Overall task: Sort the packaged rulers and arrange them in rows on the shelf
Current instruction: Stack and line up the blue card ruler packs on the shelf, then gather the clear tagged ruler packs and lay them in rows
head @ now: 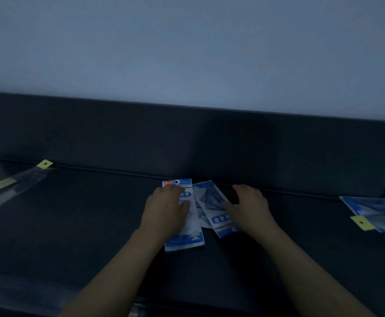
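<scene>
head-worn camera looks forward and down, close over the shelf (72,225).

Dark shelf (84,213) is seen with an upright back panel (187,138) behind it. Two blue-and-white packets (187,242) are laid mid-shelf against the back edge, one straight, the other tilted and overlapping it. A long clear sleeve (15,184) with a yellow header is laid at far left. A clear package (15,294) is seen at the front left corner. A mixed pile of packets (379,211) is laid at the right edge.

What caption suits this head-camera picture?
Left hand and right hand rest on blue packs on a dark shelf.
</scene>
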### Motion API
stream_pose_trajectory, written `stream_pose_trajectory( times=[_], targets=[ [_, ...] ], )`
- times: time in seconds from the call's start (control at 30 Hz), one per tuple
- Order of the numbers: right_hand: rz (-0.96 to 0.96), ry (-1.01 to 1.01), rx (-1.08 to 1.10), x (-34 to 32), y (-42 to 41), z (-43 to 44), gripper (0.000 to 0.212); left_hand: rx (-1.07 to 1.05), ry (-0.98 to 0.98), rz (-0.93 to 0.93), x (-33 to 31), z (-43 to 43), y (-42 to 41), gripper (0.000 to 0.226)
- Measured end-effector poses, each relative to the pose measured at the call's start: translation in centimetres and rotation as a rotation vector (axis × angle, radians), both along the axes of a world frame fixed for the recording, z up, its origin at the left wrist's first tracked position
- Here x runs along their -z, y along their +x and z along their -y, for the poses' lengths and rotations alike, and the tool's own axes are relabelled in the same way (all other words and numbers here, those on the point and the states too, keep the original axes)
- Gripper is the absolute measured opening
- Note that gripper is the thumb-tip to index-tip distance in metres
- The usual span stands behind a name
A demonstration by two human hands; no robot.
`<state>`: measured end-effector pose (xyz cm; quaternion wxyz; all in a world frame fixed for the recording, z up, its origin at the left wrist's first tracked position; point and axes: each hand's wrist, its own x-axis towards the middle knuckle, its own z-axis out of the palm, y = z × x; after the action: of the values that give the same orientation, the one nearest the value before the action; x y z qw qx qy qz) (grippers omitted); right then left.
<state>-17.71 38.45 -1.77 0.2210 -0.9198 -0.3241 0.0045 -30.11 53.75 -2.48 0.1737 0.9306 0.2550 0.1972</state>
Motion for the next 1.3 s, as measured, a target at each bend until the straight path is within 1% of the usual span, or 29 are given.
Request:
stream_pose_trajectory(
  times=[0.1,0.17,0.27,0.4,0.5,0.6,0.7,0.87,1.0,1.1,1.23,1.3],
  targets=[
    [0.096,0.065,0.022,-0.2,-0.7,2.7,0.050,0.135,0.036,0.066,-0.8,2.2,0.7,0.037],
    [0.142,0.084,0.058,-0.2,-1.1,4.9,0.054,0.217,0.037,0.108,-1.2,4.1,1.4,0.037],
    [0.167,0.046,0.114,-0.6,-1.5,8.4,0.058,0.303,0.050,0.140,-1.6,7.4,2.6,0.043],
    [0.184,0.109,0.203,-1.5,-1.5,13.3,0.051,0.398,0.069,0.203,-1.7,11.7,4.5,0.035],
    [0.185,0.107,0.278,-1.7,-1.1,17.5,0.052,0.459,0.092,0.213,-1.8,15.5,6.2,0.037],
    [0.184,0.084,0.343,-1.6,0.2,22.2,0.053,0.514,0.092,0.190,-2.0,19.9,8.2,0.040],
    [0.163,0.053,0.380,-1.5,1.9,27.3,0.049,0.548,0.080,0.171,-1.9,24.7,10.5,0.040],
    [0.101,0.021,0.415,-1.1,5.9,36.2,0.054,0.573,0.049,0.106,-1.8,33.1,14.7,0.031],
    [0.059,-0.018,0.434,-0.5,9.2,42.5,0.054,0.583,0.029,0.084,-1.4,37.9,18.4,0.025],
    [0.084,-0.061,0.456,0.1,11.4,46.0,0.044,0.589,0.012,0.033,-1.1,40.8,21.0,0.029],
    [0.090,-0.032,0.508,0.5,14.2,49.9,0.031,0.631,-0.047,-0.027,-0.9,43.9,24.7,0.032],
    [0.092,-0.063,0.553,0.6,15.8,51.6,0.030,0.651,-0.070,-0.048,-1.1,45.2,26.8,0.036]
  ],
)
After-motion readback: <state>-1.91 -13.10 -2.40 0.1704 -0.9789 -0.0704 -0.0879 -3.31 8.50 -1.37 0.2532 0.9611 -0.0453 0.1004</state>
